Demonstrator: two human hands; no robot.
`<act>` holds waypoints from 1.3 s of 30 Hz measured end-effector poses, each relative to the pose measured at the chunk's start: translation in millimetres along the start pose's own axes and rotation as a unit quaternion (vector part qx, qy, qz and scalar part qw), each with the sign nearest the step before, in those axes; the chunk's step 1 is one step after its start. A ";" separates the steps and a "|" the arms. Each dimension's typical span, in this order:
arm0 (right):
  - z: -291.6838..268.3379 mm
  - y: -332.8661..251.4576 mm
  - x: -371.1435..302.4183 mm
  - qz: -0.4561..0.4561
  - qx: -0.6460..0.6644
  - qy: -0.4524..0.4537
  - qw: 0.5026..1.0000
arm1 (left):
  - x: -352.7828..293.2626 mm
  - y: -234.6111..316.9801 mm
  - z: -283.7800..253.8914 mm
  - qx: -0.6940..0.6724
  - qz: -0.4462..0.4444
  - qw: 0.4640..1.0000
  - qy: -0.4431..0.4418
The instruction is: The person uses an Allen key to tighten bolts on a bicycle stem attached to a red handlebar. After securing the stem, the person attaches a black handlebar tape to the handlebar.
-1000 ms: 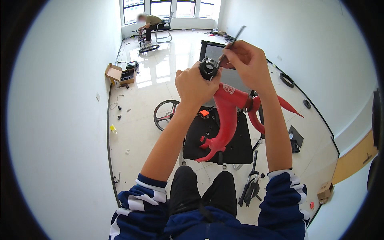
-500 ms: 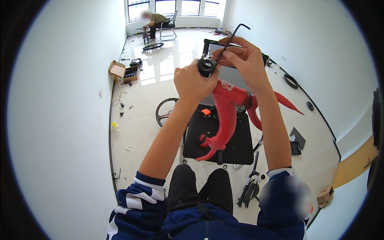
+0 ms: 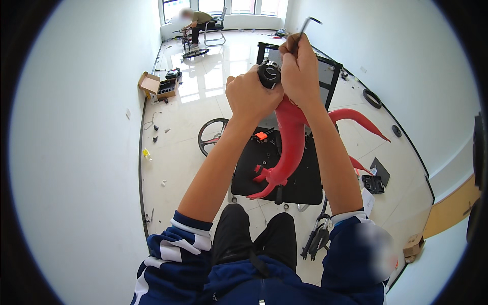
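A red bicycle frame (image 3: pixel 292 147) with curved tubes stands in front of me over a black padded surface (image 3: pixel 246 170). At its top is a round black fitting (image 3: pixel 269 75) with an open centre. My left hand (image 3: pixel 250 95) is closed around this fitting, its thumb along the near side. Just to the right, my right hand (image 3: pixel 301 76) pinches a black hex key (image 3: pixel 306 30), whose bent end points up and away from me. Fingers hide the lower end of the key, so whether it sits in a bolt cannot be seen.
An orange piece (image 3: pixel 261 135) and small hardware lie on the padded surface. Left of it is a spoked wheel (image 3: pixel 204 143); a black fork (image 3: pixel 316 239) lies at lower right. Behind stands a black-framed table (image 3: pixel 330 84). Far off, a person (image 3: pixel 202 21) bends over a bicycle.
My right hand has moved up and drawn in against the black fitting, with the hex key raised. The frame has shifted and turned slightly, and my left hand has risen a little with it.
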State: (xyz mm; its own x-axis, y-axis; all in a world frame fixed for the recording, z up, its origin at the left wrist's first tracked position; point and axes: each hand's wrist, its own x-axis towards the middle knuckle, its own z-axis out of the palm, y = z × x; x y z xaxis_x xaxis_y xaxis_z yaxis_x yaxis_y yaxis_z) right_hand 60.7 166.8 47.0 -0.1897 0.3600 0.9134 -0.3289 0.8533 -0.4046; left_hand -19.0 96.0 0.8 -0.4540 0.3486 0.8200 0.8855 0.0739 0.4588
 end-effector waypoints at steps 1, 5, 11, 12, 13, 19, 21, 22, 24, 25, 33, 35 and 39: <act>-0.7 -1.2 -1.6 0.040 0.026 -0.017 0.999 | -0.2 -0.9 0.6 0.002 0.001 1.000 0.007; -13.6 3.2 5.5 0.112 0.042 -0.082 0.989 | 0.3 -2.9 2.1 -0.004 0.003 1.000 0.006; -35.7 -11.8 13.5 0.088 -0.035 -0.134 0.986 | -1.1 -3.0 -1.7 -0.005 -0.002 1.000 0.009; -39.1 -13.7 12.3 0.101 -0.006 -0.134 0.986 | -0.3 -4.1 -1.9 -0.013 -0.004 1.000 0.012; -42.0 -18.8 10.1 0.117 0.024 -0.133 0.984 | -0.9 -5.4 -1.4 -0.020 -0.006 1.000 0.013; -33.9 -23.7 -2.9 0.107 0.027 -0.044 0.993 | -2.2 -8.0 -6.8 -0.021 -0.017 1.000 0.009; -34.2 -24.4 -2.8 0.134 0.063 -0.037 0.988 | -0.5 -6.3 -6.1 -0.025 -0.013 1.000 0.009; -34.3 -23.1 -3.1 0.142 0.087 -0.036 0.985 | -0.7 -6.2 -5.1 -0.028 -0.012 1.000 0.009; -34.9 -21.4 -2.5 0.146 0.128 -0.043 0.980 | -1.4 -5.7 -3.4 -0.026 -0.009 1.000 0.009; -35.0 -21.0 -1.7 0.143 0.148 -0.052 0.977 | -1.7 -4.8 -4.7 -0.017 -0.007 1.000 0.011; -45.0 -28.6 10.9 0.149 0.162 -0.156 0.963 | -3.0 -3.2 -7.4 -0.008 -0.002 1.000 0.005; -44.0 -32.1 10.6 0.158 0.160 -0.150 0.963 | -3.6 -4.8 -6.4 -0.017 0.000 1.000 0.006; -43.8 -31.9 9.7 0.146 0.119 -0.134 0.973 | -4.4 -1.7 -7.9 -0.019 0.001 1.000 0.007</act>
State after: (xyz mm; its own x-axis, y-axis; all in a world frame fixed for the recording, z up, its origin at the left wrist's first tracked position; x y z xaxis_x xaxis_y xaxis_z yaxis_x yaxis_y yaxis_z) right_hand 109.9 159.6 70.7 -0.5315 0.4357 0.7264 -0.4239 0.6057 -0.6734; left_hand -19.3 86.9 -0.8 -0.4540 0.3353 0.8255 0.8819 0.0368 0.4701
